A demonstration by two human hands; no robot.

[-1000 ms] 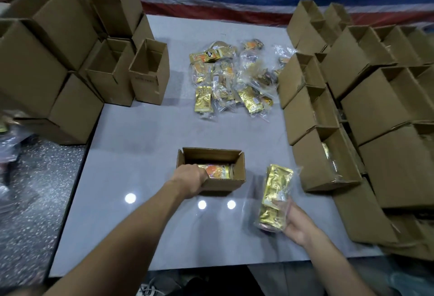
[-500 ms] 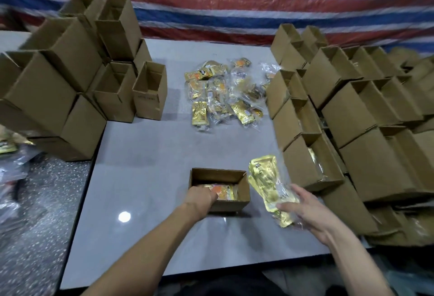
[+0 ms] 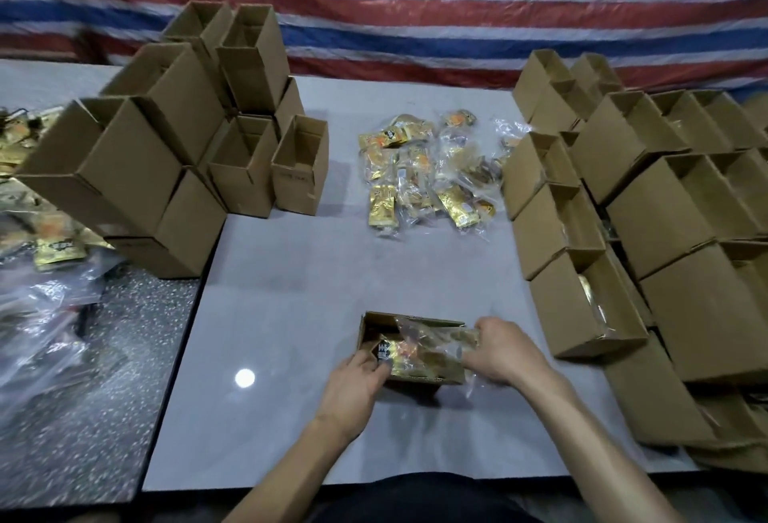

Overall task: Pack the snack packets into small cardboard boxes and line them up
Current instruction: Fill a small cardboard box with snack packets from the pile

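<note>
With my left hand (image 3: pixel 357 385) curled round the near corner of the small open brown cardboard box (image 3: pixel 428 375) on the grey table (image 3: pixel 311 315), my right hand (image 3: pixel 505 352) pinches the clear-wrapped gold snack packet (image 3: pixel 432 342) across its opening, so I'd press it in flat while bracing the box.

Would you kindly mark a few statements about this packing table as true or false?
1. The right hand holds a packet at the open box. True.
2. The left hand hangs idle, away from the box. False: the left hand grips the box's near corner.
3. The packet pile lies beyond the box on the table. True.
4. The boxes on the left are sealed shut. False: their tops are open.
</note>
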